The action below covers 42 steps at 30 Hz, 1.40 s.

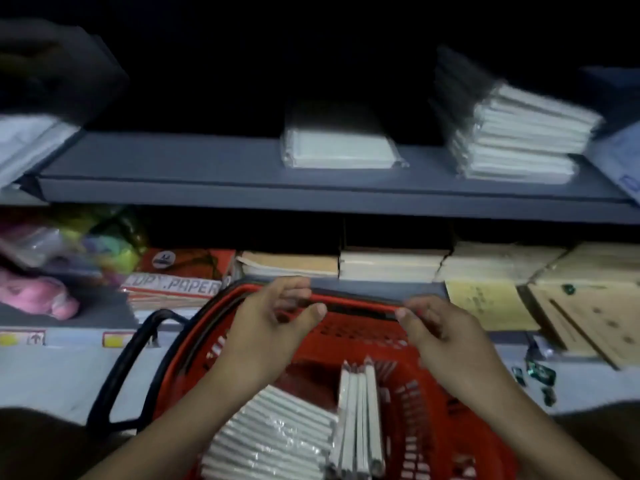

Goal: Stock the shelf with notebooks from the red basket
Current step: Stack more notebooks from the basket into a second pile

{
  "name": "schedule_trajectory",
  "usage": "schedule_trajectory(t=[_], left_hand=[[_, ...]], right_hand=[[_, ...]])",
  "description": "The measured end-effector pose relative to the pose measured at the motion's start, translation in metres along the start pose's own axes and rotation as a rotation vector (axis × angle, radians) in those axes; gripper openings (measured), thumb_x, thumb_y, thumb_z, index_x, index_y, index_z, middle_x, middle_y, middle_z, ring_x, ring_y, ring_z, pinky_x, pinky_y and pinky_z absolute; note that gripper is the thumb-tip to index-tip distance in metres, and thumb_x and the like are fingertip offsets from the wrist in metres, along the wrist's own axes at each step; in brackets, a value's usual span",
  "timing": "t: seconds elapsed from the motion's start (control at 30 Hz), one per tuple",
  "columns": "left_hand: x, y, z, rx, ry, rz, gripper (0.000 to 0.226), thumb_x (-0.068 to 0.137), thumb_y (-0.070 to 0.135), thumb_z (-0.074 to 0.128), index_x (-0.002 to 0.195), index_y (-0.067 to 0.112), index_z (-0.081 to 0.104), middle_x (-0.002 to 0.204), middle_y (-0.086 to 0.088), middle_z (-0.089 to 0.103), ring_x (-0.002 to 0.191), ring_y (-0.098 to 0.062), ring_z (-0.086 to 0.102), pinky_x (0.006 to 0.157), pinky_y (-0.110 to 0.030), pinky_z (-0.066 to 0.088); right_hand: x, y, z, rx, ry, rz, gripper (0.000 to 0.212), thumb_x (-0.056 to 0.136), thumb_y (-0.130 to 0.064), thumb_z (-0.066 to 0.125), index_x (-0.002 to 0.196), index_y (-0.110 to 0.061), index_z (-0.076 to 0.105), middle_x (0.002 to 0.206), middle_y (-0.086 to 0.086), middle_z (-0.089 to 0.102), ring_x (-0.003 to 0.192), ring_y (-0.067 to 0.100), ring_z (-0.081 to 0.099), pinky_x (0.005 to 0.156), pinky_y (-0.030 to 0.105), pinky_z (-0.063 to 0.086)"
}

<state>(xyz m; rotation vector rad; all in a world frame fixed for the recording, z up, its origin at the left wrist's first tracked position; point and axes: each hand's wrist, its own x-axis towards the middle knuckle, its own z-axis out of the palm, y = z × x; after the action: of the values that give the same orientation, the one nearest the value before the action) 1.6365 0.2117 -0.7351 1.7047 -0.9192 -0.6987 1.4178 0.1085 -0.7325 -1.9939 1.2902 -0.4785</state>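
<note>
Hands empty for now: left hand (273, 317) and right hand (438, 327) hovering loosely curled, grasping nothing, over the red basket (446, 403). Notebooks (277, 434) wrapped in plastic, sitting at 6 o'clock in it. Shelf (207, 161) up at 12. Slippery wrap, probably; could slide out mid-lift or knock the stack (519, 140) at 1 o'clock.

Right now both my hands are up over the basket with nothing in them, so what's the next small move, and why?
Probably lower both hands, left hand and right hand, to the wrapped notebooks in the red basket and grip one pack. Both hands hold nothing, packs remain, and the grey shelf above has bare space left of the single pack.
</note>
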Motion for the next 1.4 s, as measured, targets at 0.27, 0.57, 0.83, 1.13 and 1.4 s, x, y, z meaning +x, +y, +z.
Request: schedule_trajectory(t=[0.27, 0.57, 0.83, 1.13, 1.4], left_hand=[[-0.035, -0.064, 0.041, 0.152, -0.308, -0.319, 0.033, 0.084, 0.025, 0.078, 0.115, 0.020, 0.066, 0.108, 0.005, 0.073, 0.091, 0.009, 0.060, 0.067, 0.004, 0.039], [-0.045, -0.082, 0.060, 0.363, -0.505, -0.268, 0.026, 0.092, 0.030, 0.067, 0.116, 0.021, 0.066, 0.109, 0.009, 0.073, 0.095, -0.002, 0.065, 0.069, 0.005, 0.037], [-0.040, -0.077, 0.051, 0.384, -0.575, -0.209, 0.032, 0.097, 0.034, 0.058, 0.126, 0.022, 0.059, 0.107, 0.012, 0.072, 0.093, 0.003, 0.062, 0.067, 0.000, 0.041], [-0.047, -0.078, 0.041, 0.433, -0.605, -0.158, 0.038, 0.098, 0.035, 0.058, 0.133, 0.021, 0.056, 0.111, 0.008, 0.072, 0.097, -0.003, 0.064, 0.068, 0.002, 0.037], [-0.052, -0.076, 0.019, 0.378, -0.560, -0.213, 0.033, 0.096, 0.037, 0.061, 0.127, 0.025, 0.060, 0.107, 0.010, 0.067, 0.100, -0.003, 0.061, 0.078, -0.009, 0.041]], right_hand=[[-0.014, 0.069, 0.079, -0.006, -0.419, 0.389, 0.048, 0.097, -0.053, 0.049, 0.114, -0.011, 0.067, 0.091, 0.016, 0.074, 0.073, 0.026, 0.072, 0.068, 0.040, 0.060], [-0.022, 0.122, 0.108, -0.005, -0.552, 0.594, 0.053, 0.094, -0.059, 0.050, 0.136, -0.027, 0.055, 0.108, 0.004, 0.072, 0.092, 0.026, 0.072, 0.087, 0.041, 0.060], [-0.015, 0.122, 0.102, -0.109, -0.448, 0.423, 0.052, 0.097, -0.031, 0.057, 0.142, -0.023, 0.032, 0.077, -0.006, 0.061, 0.067, 0.007, 0.067, 0.060, 0.025, 0.057], [-0.026, 0.132, 0.083, -0.374, -0.324, 0.280, 0.070, 0.096, -0.015, 0.060, 0.154, -0.034, 0.026, 0.131, 0.003, 0.066, 0.112, 0.020, 0.066, 0.095, 0.030, 0.051], [-0.035, 0.093, 0.033, -0.410, -0.262, 0.209, 0.059, 0.092, -0.025, 0.062, 0.146, -0.026, 0.040, 0.097, 0.003, 0.070, 0.090, 0.024, 0.069, 0.078, 0.028, 0.052]])
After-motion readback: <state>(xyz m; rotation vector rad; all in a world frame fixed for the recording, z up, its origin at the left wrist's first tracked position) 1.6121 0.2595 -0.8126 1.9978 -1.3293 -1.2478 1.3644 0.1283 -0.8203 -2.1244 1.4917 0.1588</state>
